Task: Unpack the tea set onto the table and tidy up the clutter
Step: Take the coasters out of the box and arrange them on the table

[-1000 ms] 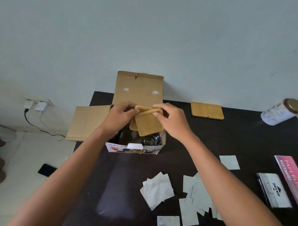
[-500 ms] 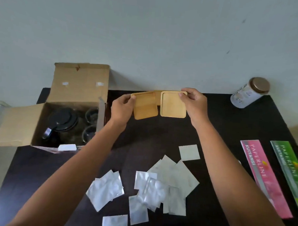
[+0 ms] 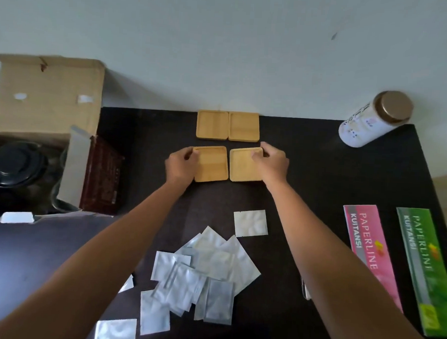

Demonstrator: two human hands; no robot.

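Observation:
Four square wooden coasters lie on the dark table [image 3: 306, 188] in two rows. My left hand [image 3: 180, 165] grips the left edge of the near-left coaster [image 3: 212, 165]. My right hand [image 3: 271, 162] pinches the far right corner of the near-right coaster [image 3: 244, 167]. Both of these coasters lie flat on the table. Behind them sit the far-left coaster [image 3: 212, 124] and the far-right coaster [image 3: 244, 126], side by side at the wall. The open cardboard box [image 3: 47, 95] at the left holds a black-lidded teapot [image 3: 15, 165] and glass cups, partly hidden.
Several silver foil sachets [image 3: 202, 273] lie scattered on the near middle of the table, one sachet [image 3: 250, 223] apart. A pink receipt book [image 3: 367, 250] and a green one [image 3: 423, 265] lie at the right. A white bottle with a brown cap [image 3: 373, 119] lies at the far right.
Both hands lifted two coasters out of the box, carried them right, and lowered them onto the table in front of the two far coasters. The view swung right.

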